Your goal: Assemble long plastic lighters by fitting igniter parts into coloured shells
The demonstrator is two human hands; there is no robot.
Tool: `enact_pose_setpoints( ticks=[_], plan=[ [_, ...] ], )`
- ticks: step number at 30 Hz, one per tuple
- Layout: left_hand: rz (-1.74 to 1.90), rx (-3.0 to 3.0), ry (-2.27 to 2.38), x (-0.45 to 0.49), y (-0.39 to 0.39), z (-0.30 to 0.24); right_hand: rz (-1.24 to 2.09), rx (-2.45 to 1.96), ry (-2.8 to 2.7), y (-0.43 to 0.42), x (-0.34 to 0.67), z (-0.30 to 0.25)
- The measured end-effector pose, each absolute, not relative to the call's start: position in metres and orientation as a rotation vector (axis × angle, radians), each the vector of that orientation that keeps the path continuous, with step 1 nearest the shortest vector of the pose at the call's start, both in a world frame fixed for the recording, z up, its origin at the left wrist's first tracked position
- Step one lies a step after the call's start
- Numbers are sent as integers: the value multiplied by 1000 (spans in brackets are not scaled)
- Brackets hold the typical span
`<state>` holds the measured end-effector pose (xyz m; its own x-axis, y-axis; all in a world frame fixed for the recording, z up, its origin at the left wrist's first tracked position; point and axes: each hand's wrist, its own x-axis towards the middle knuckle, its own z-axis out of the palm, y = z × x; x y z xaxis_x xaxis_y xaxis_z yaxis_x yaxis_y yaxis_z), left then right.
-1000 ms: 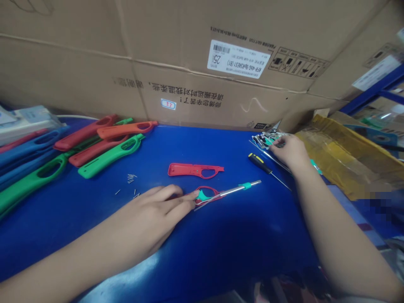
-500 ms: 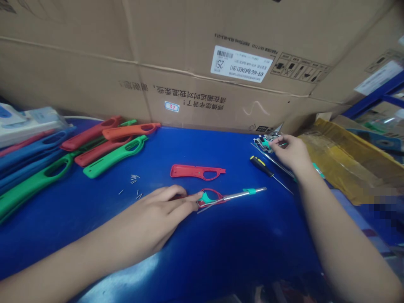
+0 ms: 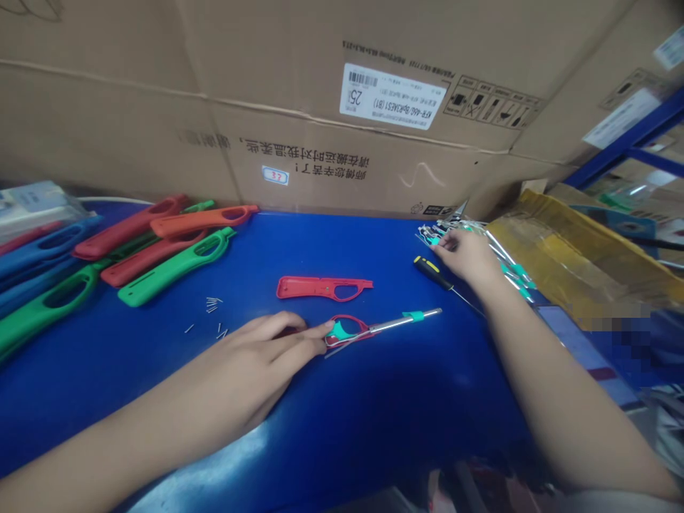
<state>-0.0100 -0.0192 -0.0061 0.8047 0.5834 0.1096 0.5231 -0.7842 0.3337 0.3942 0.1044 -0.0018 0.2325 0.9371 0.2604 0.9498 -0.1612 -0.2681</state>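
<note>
My left hand lies flat on the blue table, fingers stretched out and pressing down a red handle half that holds a teal trigger and a metal rod with a teal sleeve. A second red handle half lies just behind it. My right hand reaches to the back right, fingers curled on a pile of metal rods with teal parts; what they pinch is too small to name. A black-and-yellow screwdriver lies beside that hand.
Finished handles in red, orange, green and blue are heaped at the left. Several small pins lie scattered near my left hand. A large cardboard box walls the back. A yellow plastic bag sits at the right.
My right hand has shifted slightly left and down on the rod pile. My left hand stays pressed on the red handle half.
</note>
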Motion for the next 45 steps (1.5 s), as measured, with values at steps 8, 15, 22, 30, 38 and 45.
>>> enact_pose_setpoints(
  ticks=[8, 15, 22, 30, 38, 45],
  plan=[
    [307, 2691, 845, -10, -19, -7, -42, -2092, -1620, 104, 395, 5],
    [300, 2667, 855, -11, -19, -9, 293, -2083, -1564, 106, 397, 4],
    [409, 2681, 815, -8, -19, -5, 242, -2100, -1524, 100, 395, 14],
    [367, 2714, 799, -8, -19, -6, 136, -2029, -1447, 103, 405, 13],
    [409, 2717, 803, -8, -19, -5, 116, -2230, -1661, 107, 422, 4],
    [365, 2721, 803, -9, -18, -4, 52, -2354, -1812, 109, 429, 2]
  ],
)
